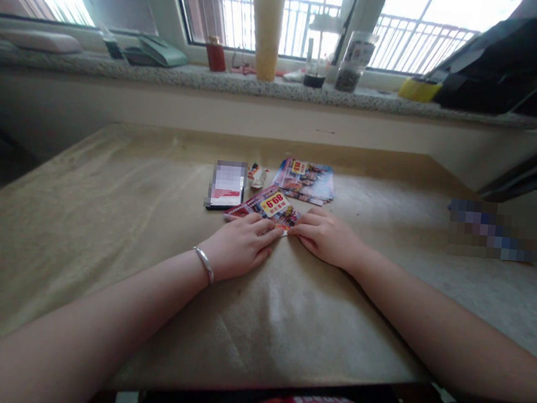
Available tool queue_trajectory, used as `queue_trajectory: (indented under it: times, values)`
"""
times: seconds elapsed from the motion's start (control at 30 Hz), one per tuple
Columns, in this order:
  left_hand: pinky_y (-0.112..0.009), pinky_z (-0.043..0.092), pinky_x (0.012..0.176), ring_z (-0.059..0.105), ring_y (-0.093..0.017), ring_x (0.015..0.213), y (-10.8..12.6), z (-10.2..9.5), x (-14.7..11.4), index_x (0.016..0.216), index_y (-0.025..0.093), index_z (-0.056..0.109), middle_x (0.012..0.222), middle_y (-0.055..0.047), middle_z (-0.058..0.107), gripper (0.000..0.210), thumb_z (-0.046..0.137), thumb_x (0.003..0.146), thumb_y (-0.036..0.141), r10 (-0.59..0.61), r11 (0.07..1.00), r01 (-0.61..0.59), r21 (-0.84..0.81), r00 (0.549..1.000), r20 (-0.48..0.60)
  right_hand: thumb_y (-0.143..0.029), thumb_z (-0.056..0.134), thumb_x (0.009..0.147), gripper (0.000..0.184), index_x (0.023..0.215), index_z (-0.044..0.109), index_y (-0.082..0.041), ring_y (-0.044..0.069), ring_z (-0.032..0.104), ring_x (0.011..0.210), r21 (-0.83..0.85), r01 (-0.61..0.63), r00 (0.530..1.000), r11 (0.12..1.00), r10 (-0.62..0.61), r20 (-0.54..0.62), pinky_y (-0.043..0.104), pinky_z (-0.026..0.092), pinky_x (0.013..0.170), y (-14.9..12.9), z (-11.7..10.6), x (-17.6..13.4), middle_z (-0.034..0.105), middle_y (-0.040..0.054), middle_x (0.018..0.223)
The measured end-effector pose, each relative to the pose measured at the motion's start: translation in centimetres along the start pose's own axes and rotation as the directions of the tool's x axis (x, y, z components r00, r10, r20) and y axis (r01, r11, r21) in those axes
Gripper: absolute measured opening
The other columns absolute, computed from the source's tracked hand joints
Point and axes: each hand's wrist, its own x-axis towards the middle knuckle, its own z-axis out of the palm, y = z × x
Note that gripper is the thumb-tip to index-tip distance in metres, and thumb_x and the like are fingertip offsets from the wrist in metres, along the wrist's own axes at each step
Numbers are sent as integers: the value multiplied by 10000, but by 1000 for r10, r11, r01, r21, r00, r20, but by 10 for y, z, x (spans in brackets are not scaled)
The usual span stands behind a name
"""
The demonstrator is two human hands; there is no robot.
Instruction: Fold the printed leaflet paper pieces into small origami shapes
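Observation:
A printed flyer with a yellow price label lies at a slant on the table, folded along part of its near edge. My left hand, with a silver bangle at the wrist, lies over the flyer's near left part, fingers stretched out and pressing on it, thumb apart. My right hand has its fingers closed at the flyer's near right corner, where a small white and orange bit shows by the fingertips. Just behind lies a stack of similar flyers. The undersides of my fingers are hidden.
Left of the flyers are a phone with a lit, blurred screen and a small crumpled paper piece. A blurred dark blue item lies at the right. Bottles and a tall yellowish cylinder stand on the stone windowsill.

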Motion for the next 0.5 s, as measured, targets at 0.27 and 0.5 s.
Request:
queue_trajectory:
  times: [0.27, 0.5]
  values:
    - [-405, 429, 933, 494, -247, 1067, 1, -2, -1, 1311, 147, 489, 1174, -123, 577, 419, 411, 931, 307, 10, 1000, -10, -22, 1000, 6, -167, 447, 894, 278, 1026, 687, -213, 176, 540, 833, 36, 55, 998, 998, -56, 27, 287, 435, 737, 1, 0, 1, 651, 67, 883]
    - [-398, 419, 943, 481, -255, 1066, 1, -3, -3, 1335, 142, 465, 1191, -107, 566, 443, 395, 937, 324, 0, 1000, 0, -9, 999, 54, -160, 467, 868, 273, 1036, 678, -207, 183, 530, 824, -31, 120, 987, 992, -115, 114, 294, 428, 749, 1, -8, 3, 645, 66, 894]
